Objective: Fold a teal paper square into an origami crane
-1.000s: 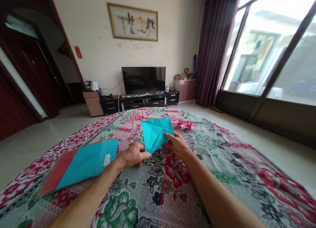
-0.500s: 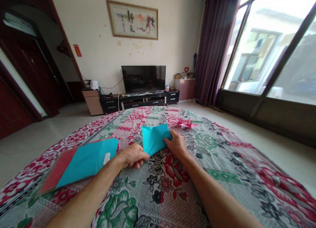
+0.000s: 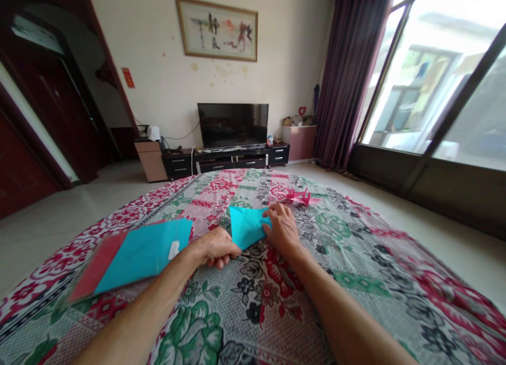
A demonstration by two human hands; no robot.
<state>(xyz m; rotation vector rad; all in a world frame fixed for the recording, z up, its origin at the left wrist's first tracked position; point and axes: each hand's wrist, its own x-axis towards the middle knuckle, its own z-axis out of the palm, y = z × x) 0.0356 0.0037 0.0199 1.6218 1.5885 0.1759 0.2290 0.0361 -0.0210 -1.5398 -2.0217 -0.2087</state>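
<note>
Paper, blue and folded [image 3: 248,228], has dropped low over the flowery tablecloth [image 3: 276,315], so it seems steadier now. My left hand [image 3: 216,247] pinches its seven o'clock corner; my right hand [image 3: 283,229] bends over three o'clock, maybe gripping, I can't tell.

On the tablecloth [image 3: 332,323], centre: one folded paper sheet [image 3: 247,225], left hand [image 3: 217,247] at its near corner, right hand [image 3: 283,229] at its right end. Left of these: packet of paper sheets [image 3: 138,257]. Behind the right hand: paper cranes [image 3: 303,198]. Beyond the tablecloth: television [image 3: 233,125] on TV stand [image 3: 279,155]; framed picture [image 3: 219,27] on wall above. Far right: curtain [image 3: 346,85], then window [image 3: 419,90].
</note>
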